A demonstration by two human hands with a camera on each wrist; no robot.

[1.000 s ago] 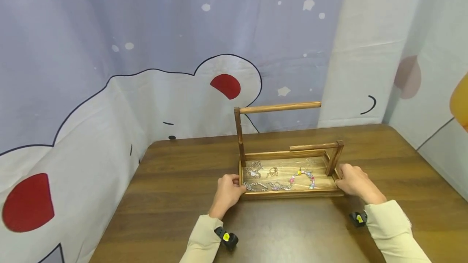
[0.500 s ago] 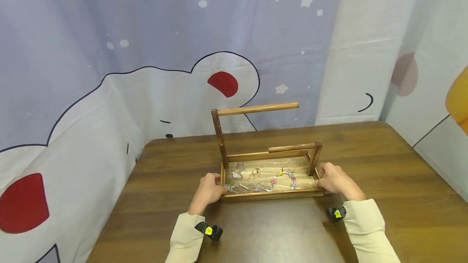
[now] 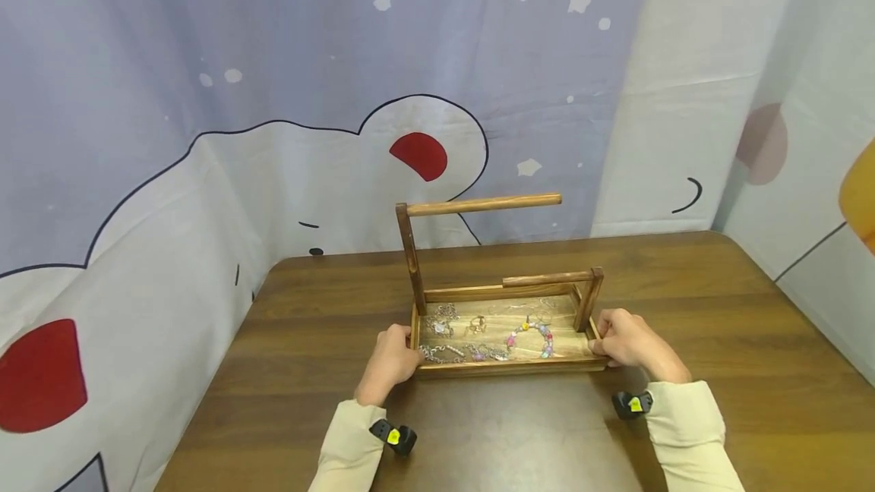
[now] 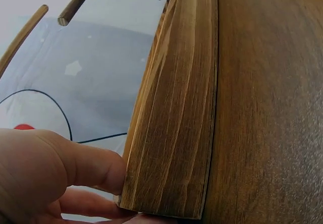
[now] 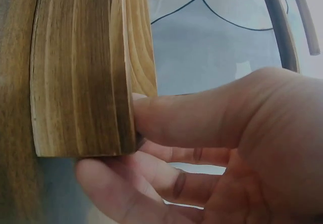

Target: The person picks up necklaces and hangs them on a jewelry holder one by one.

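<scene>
A wooden jewelry stand (image 3: 509, 367) sits on the table, its shallow tray facing up. My left hand (image 3: 390, 359) grips the tray's left end, while the right hand (image 3: 632, 344) pinches the opposite end near the front corner. In the left wrist view the thumb (image 4: 96, 168) lies against the tray's corner. The right wrist view has the thumb (image 5: 192, 115) over the rim and fingers below. Inside the tray lie a colourful beaded bracelet (image 3: 549, 342), tangled silver chains (image 3: 444, 326), a small gold-coloured piece (image 3: 476, 324) and silver bracelets (image 3: 444, 355) along the front.
From the stand's left post rises a high bar (image 3: 485, 205); a lower bar (image 3: 547, 278) reaches in from the right post. The brown table (image 3: 321, 325) ends at a printed curtain (image 3: 307, 188) behind. Each wrist carries a small black camera (image 3: 394, 437).
The stand, with both hands on its ends, has shifted left along the table, mostly in the first half second. Since then it has stayed nearly still.
</scene>
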